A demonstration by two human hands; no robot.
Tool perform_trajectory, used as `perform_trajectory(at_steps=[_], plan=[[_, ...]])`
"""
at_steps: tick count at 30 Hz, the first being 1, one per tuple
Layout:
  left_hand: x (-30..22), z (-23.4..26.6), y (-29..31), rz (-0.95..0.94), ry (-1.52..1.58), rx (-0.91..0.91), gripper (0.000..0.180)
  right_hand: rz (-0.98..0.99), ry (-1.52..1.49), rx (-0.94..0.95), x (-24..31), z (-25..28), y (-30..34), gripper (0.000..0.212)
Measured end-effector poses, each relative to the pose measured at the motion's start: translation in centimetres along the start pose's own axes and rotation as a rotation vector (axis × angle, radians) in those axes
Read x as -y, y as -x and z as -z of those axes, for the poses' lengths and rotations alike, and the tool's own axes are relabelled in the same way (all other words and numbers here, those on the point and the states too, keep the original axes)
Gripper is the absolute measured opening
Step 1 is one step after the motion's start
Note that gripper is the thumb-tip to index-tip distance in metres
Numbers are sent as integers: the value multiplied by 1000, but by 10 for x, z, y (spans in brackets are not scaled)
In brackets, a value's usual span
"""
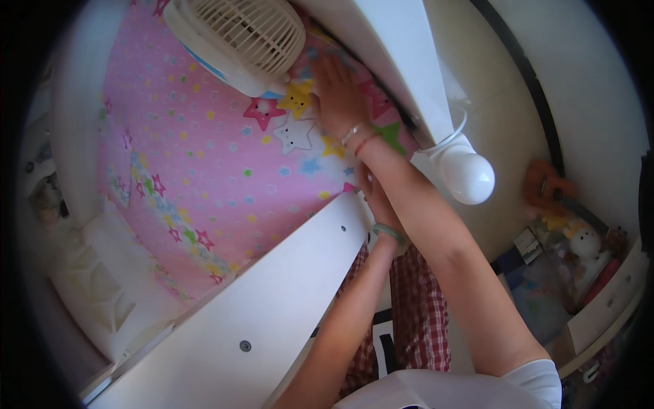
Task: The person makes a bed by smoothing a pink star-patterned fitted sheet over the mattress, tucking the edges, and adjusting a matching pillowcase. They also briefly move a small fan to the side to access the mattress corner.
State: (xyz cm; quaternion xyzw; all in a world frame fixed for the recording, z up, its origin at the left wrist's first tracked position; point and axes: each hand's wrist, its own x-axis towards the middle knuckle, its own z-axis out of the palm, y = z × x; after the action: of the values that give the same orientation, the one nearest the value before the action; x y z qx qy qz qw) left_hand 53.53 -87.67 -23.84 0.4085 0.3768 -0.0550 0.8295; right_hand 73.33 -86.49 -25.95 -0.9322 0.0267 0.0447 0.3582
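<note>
My right hand (334, 95) lies flat with its fingers stretched out on a pink sheet (211, 143) printed with stars. It rests beside a cream slatted plastic object with blue trim (248, 34), close to a white upright panel (402, 54). A beaded bracelet and a red cord circle its wrist. Below it, my left hand (375, 194) is by the end of a white board (272, 307) at the sheet's edge. My right forearm covers part of that hand, and its fingers are mostly hidden. A pale green bangle (388, 232) is on the left wrist.
A round white knob-like thing (466, 177) with a white cord hangs at the panel's end. On the right are a small brown guitar or ukulele (545, 187), a white plush toy (584, 242) and other clutter. My legs in red plaid trousers (419, 307) stand beside the board.
</note>
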Motion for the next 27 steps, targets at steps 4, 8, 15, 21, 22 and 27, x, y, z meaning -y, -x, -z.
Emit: perform_trajectory(at_steps=[4,8,15,21,22,27], plan=[[-15,17,-1,-221,-1044,78,55,-123,-31,106,-32,-5,34,67],[-12,21,12,-288,-1529,251,54,-68,49,72,-56,9,87,67],[-27,16,31,-80,-1711,410,50,-70,66,22,-66,34,152,65],[-25,34,50,69,-1721,529,50,-247,-21,63,-58,52,195,57],[-25,40,55,42,-1623,487,50,-280,-30,59,-54,56,201,55],[-40,37,72,13,-990,277,52,-8,80,-42,-16,61,193,54]])
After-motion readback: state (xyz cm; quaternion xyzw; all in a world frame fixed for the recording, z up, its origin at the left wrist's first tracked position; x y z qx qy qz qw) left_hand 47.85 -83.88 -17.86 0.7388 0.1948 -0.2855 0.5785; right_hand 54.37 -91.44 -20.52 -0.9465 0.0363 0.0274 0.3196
